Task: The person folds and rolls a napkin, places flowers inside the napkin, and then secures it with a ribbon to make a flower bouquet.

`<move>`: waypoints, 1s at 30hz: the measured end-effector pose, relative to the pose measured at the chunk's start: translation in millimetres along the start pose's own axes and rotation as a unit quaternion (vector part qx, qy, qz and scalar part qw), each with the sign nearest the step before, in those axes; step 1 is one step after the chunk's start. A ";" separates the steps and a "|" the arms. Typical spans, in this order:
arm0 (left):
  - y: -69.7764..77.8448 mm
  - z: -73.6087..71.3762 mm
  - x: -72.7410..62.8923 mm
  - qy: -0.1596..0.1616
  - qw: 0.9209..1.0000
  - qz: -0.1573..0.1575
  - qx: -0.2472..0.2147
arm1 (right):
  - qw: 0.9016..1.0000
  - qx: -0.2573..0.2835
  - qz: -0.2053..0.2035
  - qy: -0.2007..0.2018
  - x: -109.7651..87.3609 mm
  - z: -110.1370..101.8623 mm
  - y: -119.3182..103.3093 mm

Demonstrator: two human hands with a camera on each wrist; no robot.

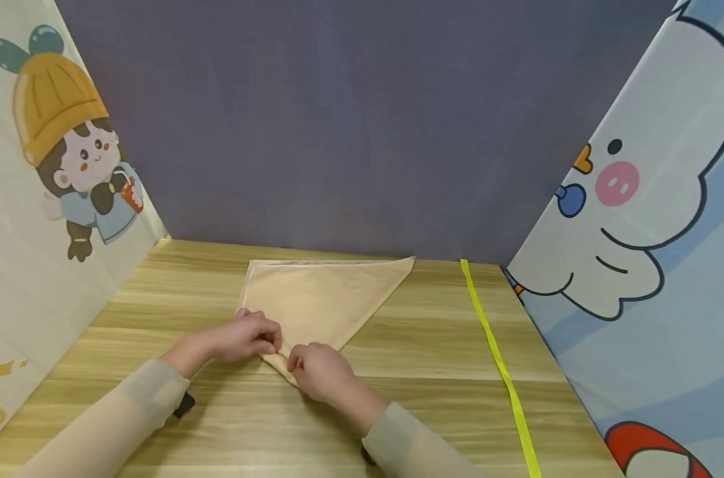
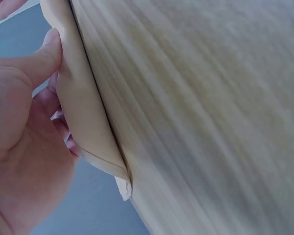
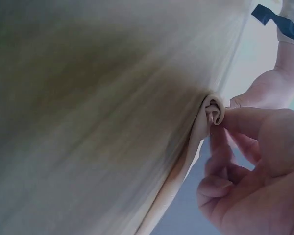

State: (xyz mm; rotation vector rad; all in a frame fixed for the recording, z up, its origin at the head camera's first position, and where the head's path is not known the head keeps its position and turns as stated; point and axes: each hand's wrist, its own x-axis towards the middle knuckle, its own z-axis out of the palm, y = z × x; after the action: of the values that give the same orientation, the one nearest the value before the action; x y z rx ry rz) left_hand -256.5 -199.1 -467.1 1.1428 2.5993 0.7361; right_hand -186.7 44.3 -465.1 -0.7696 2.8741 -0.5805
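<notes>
A beige cloth (image 1: 314,292) lies on the wooden table, folded into a triangle with one long point toward the back right. Its near edge is curled into a small roll. My left hand (image 1: 251,337) pinches that edge on the left side; in the left wrist view the thumb (image 2: 51,51) presses against the rolled cloth (image 2: 85,98), the fingers partly hidden behind it. Close beside it, my right hand (image 1: 322,370) pinches the near end of the roll. The right wrist view shows the spiral end of the roll (image 3: 214,110) at the fingertips.
A yellow strip (image 1: 498,355) runs front to back along the right of the wooden table (image 1: 421,405). A dark grey panel (image 1: 338,119) stands behind the table. Panels with cartoon prints rise at the left (image 1: 15,279) and right (image 1: 654,345).
</notes>
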 end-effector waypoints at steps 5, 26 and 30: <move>2.1 -0.2 0.3 0.025 0.999 0.016 0.043 | 0.990 -0.126 -0.057 0.031 0.0 1.4 -5.0; 4.6 3.7 -1.1 -0.029 0.998 0.037 -0.045 | 0.989 -0.136 -0.058 0.004 -17.1 -7.5 -5.9; 6.1 6.7 1.3 -0.026 0.995 0.057 -0.072 | 0.997 -0.064 -0.039 0.000 -20.4 -8.5 0.1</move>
State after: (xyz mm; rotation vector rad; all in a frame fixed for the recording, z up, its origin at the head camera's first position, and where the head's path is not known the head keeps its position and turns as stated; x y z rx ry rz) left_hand -250.9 -192.1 -469.6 1.2575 2.4104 0.8880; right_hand -170.8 57.4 -457.2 -0.9048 2.9148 -0.4062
